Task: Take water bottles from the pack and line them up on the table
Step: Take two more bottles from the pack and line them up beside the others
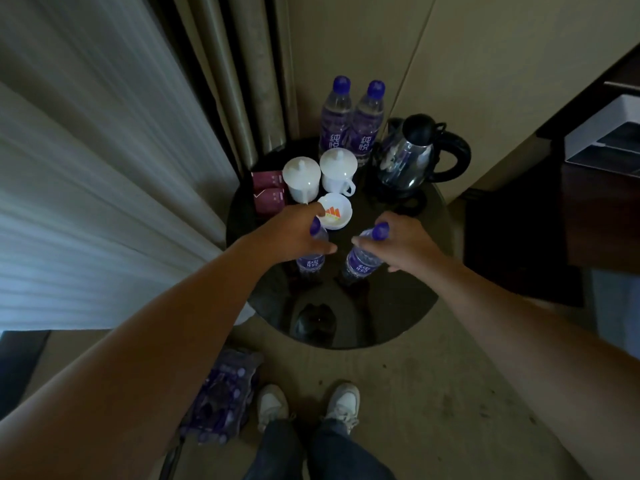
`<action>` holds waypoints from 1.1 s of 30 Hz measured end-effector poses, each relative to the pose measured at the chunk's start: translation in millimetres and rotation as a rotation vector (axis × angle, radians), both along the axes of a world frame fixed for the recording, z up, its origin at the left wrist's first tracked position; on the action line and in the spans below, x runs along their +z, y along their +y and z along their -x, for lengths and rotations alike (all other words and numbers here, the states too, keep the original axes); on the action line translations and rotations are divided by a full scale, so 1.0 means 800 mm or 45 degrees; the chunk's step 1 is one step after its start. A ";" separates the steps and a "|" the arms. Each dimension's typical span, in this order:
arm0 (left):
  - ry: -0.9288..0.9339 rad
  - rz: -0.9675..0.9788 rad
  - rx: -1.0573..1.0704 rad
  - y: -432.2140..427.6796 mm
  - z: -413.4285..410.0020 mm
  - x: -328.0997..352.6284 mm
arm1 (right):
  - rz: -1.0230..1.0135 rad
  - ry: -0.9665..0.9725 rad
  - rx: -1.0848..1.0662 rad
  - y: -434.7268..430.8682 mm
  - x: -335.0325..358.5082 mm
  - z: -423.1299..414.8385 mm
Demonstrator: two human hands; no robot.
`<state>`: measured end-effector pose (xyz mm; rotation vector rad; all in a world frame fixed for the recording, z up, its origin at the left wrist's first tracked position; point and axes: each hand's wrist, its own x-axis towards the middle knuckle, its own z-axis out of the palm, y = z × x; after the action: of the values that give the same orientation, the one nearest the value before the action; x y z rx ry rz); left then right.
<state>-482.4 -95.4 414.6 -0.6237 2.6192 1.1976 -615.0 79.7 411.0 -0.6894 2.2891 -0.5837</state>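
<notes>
Water bottles with purple caps and labels, four at the round dark table (381, 306): far-left bottle (335, 119) and far-right bottle (367, 123) stand upright, side by side and touching, at the back edge; near-left bottle (311, 259) and near-right bottle (360, 263) are towards the front, slightly apart, each held. Left hand (294, 233): fingers and thumb curled round the upper part of the near-left bottle, cap showing above the thumb. Right hand (401, 240): fingers curled round the neck of the near-right bottle, which leans with its cap to the right; whether either base rests on the glass cannot be told. Pack (225, 396), one, plastic-wrapped with more purple caps inside, lies on the carpet by the left shoe (273, 405); right shoe (344, 403) beside it. White lidded cups, two (301, 180) (338, 171), between the two bottle pairs. White ashtray (337, 211), one, just behind the left hand. Dark red sachets (268, 190), two, left of the cups. Steel kettle (412, 157), one, with black handle, right of the far bottles. Pale curtain (86, 168) hangs at left
</notes>
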 end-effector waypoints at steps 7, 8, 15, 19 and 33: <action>0.003 -0.169 0.145 -0.001 -0.010 -0.001 | 0.270 -0.191 -0.410 0.002 -0.029 -0.026; -0.015 -0.167 0.112 -0.003 -0.011 0.004 | 0.277 -0.194 -0.409 0.001 -0.029 -0.024; -0.250 -0.275 0.044 -0.041 0.024 0.102 | 0.140 -0.174 -0.113 -0.034 0.056 0.010; -0.204 -0.266 0.012 -0.072 0.048 0.178 | 0.221 -0.096 0.154 -0.089 0.159 0.034; 0.178 0.199 0.112 -0.245 0.108 0.286 | 0.321 0.241 0.246 -0.281 0.273 0.098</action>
<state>-568.5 -291.6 643.7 -0.7149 2.8510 1.1052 -693.3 -145.0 629.7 -1.1164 2.3063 -0.7485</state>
